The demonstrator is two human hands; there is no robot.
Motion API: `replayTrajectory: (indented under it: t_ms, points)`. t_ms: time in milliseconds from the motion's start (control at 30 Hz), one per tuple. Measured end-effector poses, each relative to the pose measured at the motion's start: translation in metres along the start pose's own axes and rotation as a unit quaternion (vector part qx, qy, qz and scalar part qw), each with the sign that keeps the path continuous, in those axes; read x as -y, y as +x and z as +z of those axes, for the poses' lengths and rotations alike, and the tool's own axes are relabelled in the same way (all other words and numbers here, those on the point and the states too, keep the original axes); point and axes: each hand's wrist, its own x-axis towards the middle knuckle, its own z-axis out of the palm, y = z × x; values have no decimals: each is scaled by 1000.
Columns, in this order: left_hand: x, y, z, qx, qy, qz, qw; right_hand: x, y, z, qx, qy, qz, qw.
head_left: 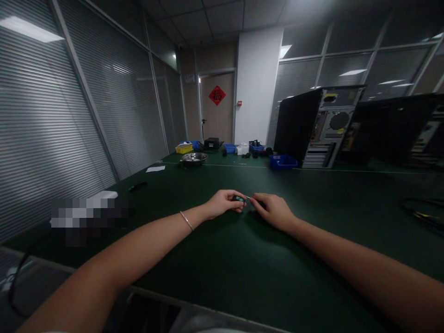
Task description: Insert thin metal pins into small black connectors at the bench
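Note:
Just past the middle of the table, my left hand [225,203] pinches a small dark piece with a green face [238,199] between thumb and fingers. Its exact kind is too small to make out. Close on the right, my right hand [275,210] is closed round a thin tool, a screwdriver by its look, with a dark handle [258,203]. The tool's slim metal shaft points left at the green-faced piece, and its tip is at or near my left fingertips. Whether it touches the piece I cannot tell.
Farther back on the green table [208,259] stand a metal bowl [194,159], a yellow tray [183,148] and a blue bin [283,162]. Computer towers [317,127] rise at the right. A dark green-marked tool [138,186] lies left; cables [425,212] lie right.

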Motion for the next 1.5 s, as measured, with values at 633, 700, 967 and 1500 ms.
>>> replayTrajectory:
  t_ms: [633,700,967,1500]
  points:
    - [1,-2,3,-33,21,10,999,7,-6,-6,35,-19,-20,999]
    - [4,-1,2,-32,21,10,999,8,-6,-7,38,-19,-25,999]
    - [0,-3,4,-22,26,8,999,9,-10,-7,27,-15,-31,999]
    - [-10,-8,8,-13,36,1,999,7,-11,-9,30,35,-44,998]
